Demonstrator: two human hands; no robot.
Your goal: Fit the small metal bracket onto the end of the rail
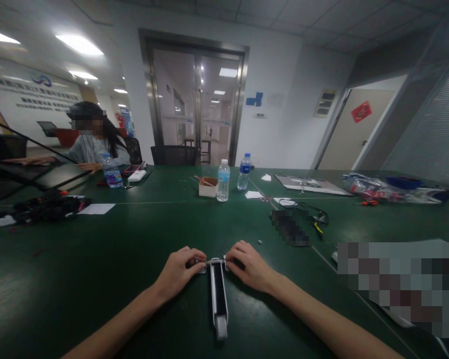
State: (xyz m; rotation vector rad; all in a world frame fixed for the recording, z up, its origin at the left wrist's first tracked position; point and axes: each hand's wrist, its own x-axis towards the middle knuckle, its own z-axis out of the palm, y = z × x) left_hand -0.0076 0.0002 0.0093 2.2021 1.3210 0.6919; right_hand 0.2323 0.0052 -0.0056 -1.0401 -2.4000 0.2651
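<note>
A long narrow white device with a black channel (219, 294) lies on the green table (134, 259), pointing toward me. My left hand (179, 271) grips its far end from the left with curled fingers. My right hand (249, 267) grips the same far end from the right, fingers closed round a small part there. What the fingertips pinch is too small to make out. A tiny ring-like part (259, 242) lies just beyond my right hand.
Two water bottles (223, 180) and a small cardboard box (208, 187) stand mid-table. Black cables (48, 205) and paper lie left, tools and plastic bags (381, 189) right. A seated person (93, 144) with a third bottle works at the far left. Glass doors behind.
</note>
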